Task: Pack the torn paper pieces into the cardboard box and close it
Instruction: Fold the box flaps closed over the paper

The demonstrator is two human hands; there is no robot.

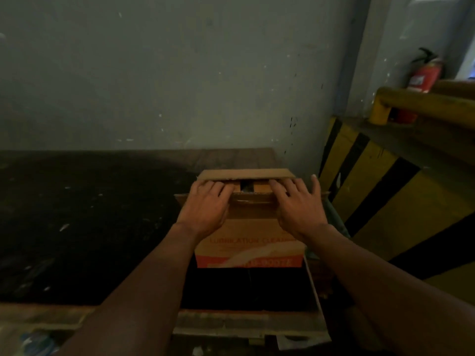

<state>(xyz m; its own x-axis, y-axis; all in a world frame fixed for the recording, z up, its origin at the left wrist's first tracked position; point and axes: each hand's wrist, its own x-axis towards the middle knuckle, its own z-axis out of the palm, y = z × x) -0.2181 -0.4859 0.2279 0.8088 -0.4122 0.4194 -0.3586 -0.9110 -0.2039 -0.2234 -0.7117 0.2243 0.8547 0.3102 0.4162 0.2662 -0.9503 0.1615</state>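
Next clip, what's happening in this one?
A person is closing a brown cardboard box with orange print that stands on a dark worktop by a grey wall. The left hand and right hand both lie flat on the near top flap, pressing it down. The far flap is folded in, but a narrow gap remains between the flaps. No torn paper can be made out outside the box.

Dark worktop (77, 214) carries cardboard box (249, 232) near right edge.
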